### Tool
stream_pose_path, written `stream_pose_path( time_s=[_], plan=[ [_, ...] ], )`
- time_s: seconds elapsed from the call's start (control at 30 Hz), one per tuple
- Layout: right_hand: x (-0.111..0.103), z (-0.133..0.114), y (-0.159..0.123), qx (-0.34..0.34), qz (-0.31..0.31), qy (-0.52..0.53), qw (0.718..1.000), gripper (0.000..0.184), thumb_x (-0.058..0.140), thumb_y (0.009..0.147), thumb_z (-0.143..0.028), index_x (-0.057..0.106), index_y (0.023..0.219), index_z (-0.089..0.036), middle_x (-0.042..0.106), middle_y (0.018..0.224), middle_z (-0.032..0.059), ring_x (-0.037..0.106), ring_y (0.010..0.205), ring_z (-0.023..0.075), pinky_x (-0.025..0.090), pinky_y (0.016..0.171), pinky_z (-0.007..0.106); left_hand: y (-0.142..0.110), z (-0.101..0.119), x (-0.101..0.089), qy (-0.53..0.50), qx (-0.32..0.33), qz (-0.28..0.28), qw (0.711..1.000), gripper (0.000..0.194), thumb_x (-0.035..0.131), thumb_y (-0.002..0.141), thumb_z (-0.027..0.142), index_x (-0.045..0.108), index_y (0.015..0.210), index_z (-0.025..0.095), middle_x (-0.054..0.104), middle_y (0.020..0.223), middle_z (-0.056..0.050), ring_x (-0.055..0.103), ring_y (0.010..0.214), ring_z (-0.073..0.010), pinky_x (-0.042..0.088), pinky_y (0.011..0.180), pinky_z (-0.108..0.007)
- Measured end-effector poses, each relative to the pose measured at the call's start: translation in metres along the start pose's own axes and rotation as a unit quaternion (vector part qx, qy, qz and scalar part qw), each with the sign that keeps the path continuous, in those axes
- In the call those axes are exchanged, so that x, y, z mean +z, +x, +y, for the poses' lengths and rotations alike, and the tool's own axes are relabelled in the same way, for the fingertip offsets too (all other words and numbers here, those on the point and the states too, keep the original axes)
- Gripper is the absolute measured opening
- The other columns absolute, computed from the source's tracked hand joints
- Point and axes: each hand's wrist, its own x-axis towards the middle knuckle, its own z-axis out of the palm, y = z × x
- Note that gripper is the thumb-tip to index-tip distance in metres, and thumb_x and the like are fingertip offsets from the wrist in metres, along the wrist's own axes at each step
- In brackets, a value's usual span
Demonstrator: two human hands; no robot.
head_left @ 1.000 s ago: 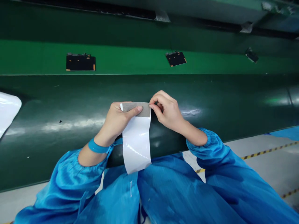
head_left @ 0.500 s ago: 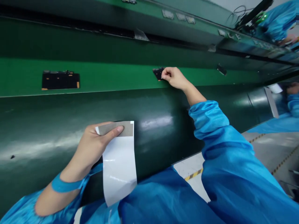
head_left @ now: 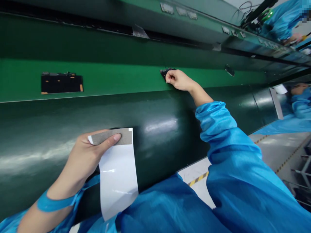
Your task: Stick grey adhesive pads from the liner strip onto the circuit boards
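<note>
My left hand (head_left: pixel 87 157) is closed on a white glossy sheet (head_left: pixel 119 178), which hangs down in front of my body. Across its top runs a grey strip (head_left: pixel 126 137), and my thumb presses on that strip. Farther out, over the bright green belt, my right hand (head_left: pixel 181 80) pinches the edge of a small black circuit board (head_left: pixel 163 74). The fingers cover much of this board, and it looks slightly tilted. A second black circuit board (head_left: pixel 60 84) with orange patches lies flat on the belt to the left.
Another dark board (head_left: pixel 229 70) lies farther right on the green belt (head_left: pixel 116 77). A dark green curved ledge (head_left: pixel 160 142) runs between me and the belt. Small pale parts (head_left: pixel 182 11) sit on the upper shelf. Other people in blue sleeves (head_left: pixel 279 24) work at the right.
My right hand has stayed at the board, which now looks turned and more tilted under the fingers. My left hand with the sheet has shifted left and slightly down in view.
</note>
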Motion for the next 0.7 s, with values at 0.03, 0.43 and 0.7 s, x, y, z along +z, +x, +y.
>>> stream_pose_path(
  time_s=[0.03,0.43,0.7],
  plan=[
    [0.000,0.001,-0.001,0.002,0.001,-0.003,1.000,0.012,0.064,0.087,-0.013,0.056,0.081,-0.019,0.056,0.076,0.0010,0.046,0.073,0.0153,0.042,0.078,0.031,0.000,0.000,0.000,-0.001,-0.001,0.003,1.000,0.056,0.101,0.058,0.059,0.081,0.088,0.016,0.070,0.070,-0.003,0.059,0.058,-0.0171,0.044,0.047,-0.023],
    [-0.006,0.019,-0.012,0.026,0.037,-0.015,0.999,0.017,0.068,0.089,-0.026,0.055,0.079,-0.022,0.055,0.074,0.0022,0.044,0.072,0.0168,0.042,0.072,0.033,0.000,-0.004,-0.002,-0.003,-0.001,0.001,1.000,0.058,0.101,0.059,0.057,0.085,0.098,0.019,0.076,0.079,-0.007,0.065,0.062,-0.0202,0.049,0.049,-0.025],
    [-0.013,0.028,-0.018,0.042,0.041,-0.058,0.997,0.016,0.066,0.088,-0.017,0.054,0.080,-0.022,0.058,0.077,0.0029,0.046,0.071,0.0175,0.045,0.076,0.035,0.002,-0.005,-0.001,-0.005,-0.004,0.003,1.000,0.055,0.102,0.057,0.057,0.084,0.094,0.020,0.076,0.078,-0.006,0.064,0.062,-0.0193,0.047,0.048,-0.024]
  ],
)
